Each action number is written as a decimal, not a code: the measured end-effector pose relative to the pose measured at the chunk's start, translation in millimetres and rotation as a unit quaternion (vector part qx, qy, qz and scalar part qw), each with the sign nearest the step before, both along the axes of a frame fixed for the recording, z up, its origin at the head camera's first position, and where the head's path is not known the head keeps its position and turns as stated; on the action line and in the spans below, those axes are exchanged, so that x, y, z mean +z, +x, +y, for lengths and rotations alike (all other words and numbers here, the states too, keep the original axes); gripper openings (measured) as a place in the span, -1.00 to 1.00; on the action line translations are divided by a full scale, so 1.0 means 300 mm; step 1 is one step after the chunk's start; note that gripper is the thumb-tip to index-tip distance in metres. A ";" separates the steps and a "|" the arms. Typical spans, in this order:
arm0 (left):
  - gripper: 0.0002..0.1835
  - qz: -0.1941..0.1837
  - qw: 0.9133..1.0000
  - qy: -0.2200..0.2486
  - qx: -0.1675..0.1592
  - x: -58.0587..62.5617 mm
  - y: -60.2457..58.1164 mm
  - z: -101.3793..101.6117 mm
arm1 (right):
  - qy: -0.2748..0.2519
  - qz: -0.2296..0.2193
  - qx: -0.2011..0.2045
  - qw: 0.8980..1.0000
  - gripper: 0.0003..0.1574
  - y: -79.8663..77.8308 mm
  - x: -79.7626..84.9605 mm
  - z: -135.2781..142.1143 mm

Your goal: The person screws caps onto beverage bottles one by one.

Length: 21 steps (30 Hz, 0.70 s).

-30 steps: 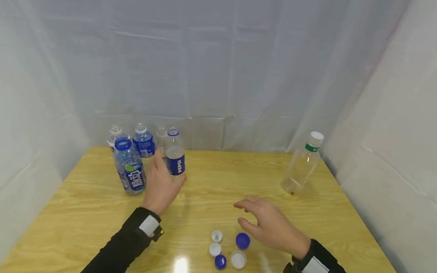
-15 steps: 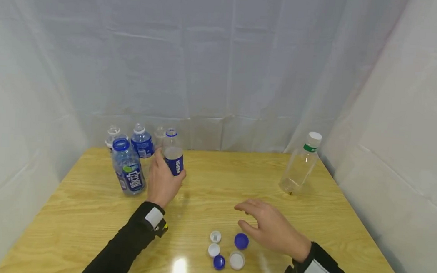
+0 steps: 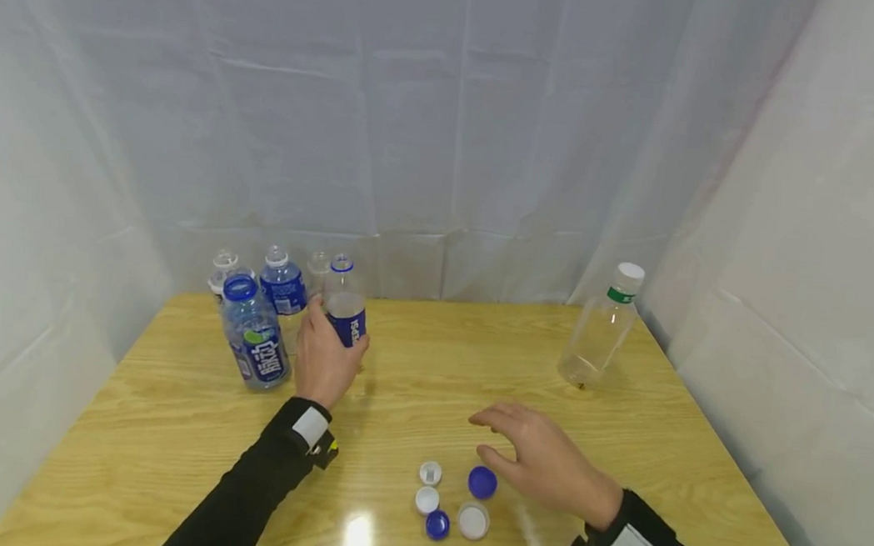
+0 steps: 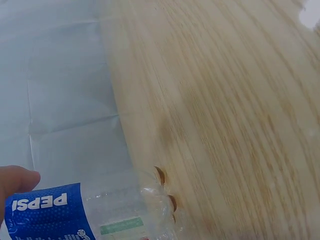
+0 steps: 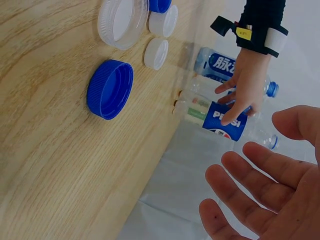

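Observation:
My left hand (image 3: 327, 358) grips a clear bottle with a blue Pepsi label (image 3: 347, 328), its thumb at the label's near side in the head view. The bottle stands upright with no cap on its blue-ringed neck. In the left wrist view the Pepsi bottle (image 4: 45, 207) and part of a digit show at the lower left. My right hand (image 3: 542, 459) hovers with fingers spread, nearest a large blue cap (image 3: 482, 482). In the right wrist view its palm and fingers (image 5: 250, 185) hold nothing.
Left of the Pepsi bottle stand a wide-mouthed blue bottle (image 3: 259, 337), a smaller blue-labelled bottle (image 3: 283, 287) and other clear bottles. White caps (image 3: 426, 499) and a small blue cap (image 3: 437, 524) lie in front. A clear capped bottle (image 3: 600, 333) stands at the right; white sheets (image 3: 445, 140) surround the table.
My left hand has closed in around the Pepsi bottle, its thumb coming up over the lower label. The right hand has stayed nearly still.

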State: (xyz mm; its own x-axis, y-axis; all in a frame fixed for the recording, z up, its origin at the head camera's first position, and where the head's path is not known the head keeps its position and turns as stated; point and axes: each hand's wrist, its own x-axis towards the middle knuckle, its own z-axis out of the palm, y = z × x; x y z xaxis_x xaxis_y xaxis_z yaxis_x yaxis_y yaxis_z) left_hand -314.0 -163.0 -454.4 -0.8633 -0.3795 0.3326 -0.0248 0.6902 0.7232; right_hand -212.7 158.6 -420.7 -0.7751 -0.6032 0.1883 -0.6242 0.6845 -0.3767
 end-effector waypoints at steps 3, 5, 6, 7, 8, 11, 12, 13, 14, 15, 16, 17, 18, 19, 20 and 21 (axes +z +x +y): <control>0.01 0.001 1.000 -0.002 0.002 -0.004 -0.001 0.001 | 0.002 -0.007 -0.003 1.000 -0.56 0.003 -0.003 0.001; 0.00 -0.002 1.000 -0.001 0.003 -0.007 -0.002 0.002 | -0.001 -0.012 -0.003 1.000 -0.57 0.005 -0.003 0.002; -0.01 -0.005 1.000 -0.001 0.004 -0.009 -0.003 0.001 | -0.002 -0.013 -0.002 1.000 -0.57 0.005 -0.004 0.002; -0.01 -0.008 1.000 0.001 0.004 -0.010 -0.003 0.001 | -0.003 -0.015 -0.003 1.000 -0.57 0.006 -0.005 0.003; -0.02 -0.012 1.000 0.003 0.004 -0.010 -0.003 0.001 | -0.003 -0.017 -0.003 1.000 -0.57 0.007 -0.006 0.003; -0.06 -0.024 1.000 0.007 0.004 -0.010 -0.004 0.000 | -0.002 -0.019 -0.004 1.000 -0.56 0.008 -0.008 0.003; -0.07 -0.027 1.000 0.006 0.003 -0.011 -0.004 -0.001 | -0.001 -0.019 -0.004 1.000 -0.56 0.008 -0.009 0.004; -0.08 -0.030 1.000 0.006 0.003 -0.011 -0.003 -0.001 | -0.001 -0.020 -0.004 1.000 -0.56 0.009 -0.010 0.004; -0.09 -0.033 0.999 0.005 0.003 -0.011 -0.003 -0.001 | -0.001 -0.020 -0.005 1.000 -0.56 0.010 -0.010 0.005; -0.10 -0.034 0.999 0.003 0.003 -0.012 -0.003 -0.001 | -0.002 -0.019 -0.005 1.000 -0.56 0.010 -0.010 0.005; -0.11 -0.035 0.999 0.002 0.003 -0.013 -0.003 -0.001 | -0.003 -0.020 -0.004 1.000 -0.56 0.011 -0.010 0.006; -0.11 -0.035 0.999 0.001 0.003 -0.013 -0.003 -0.001 | -0.003 -0.021 -0.005 1.000 -0.56 0.011 -0.009 0.006; -0.11 -0.035 0.999 -0.001 0.003 -0.013 -0.002 0.000 | -0.003 -0.021 -0.004 1.000 -0.56 0.011 -0.009 0.005; -0.10 -0.034 0.999 -0.001 0.003 -0.014 -0.001 0.001 | -0.004 -0.021 -0.004 1.000 -0.56 0.011 -0.008 0.005; -0.10 -0.035 0.999 -0.002 0.002 -0.014 0.001 0.001 | -0.005 -0.020 -0.004 1.000 -0.56 0.010 -0.007 0.005; -0.10 -0.034 0.999 -0.002 0.001 -0.014 0.004 0.001 | -0.006 -0.021 -0.004 1.000 -0.56 0.009 -0.006 0.005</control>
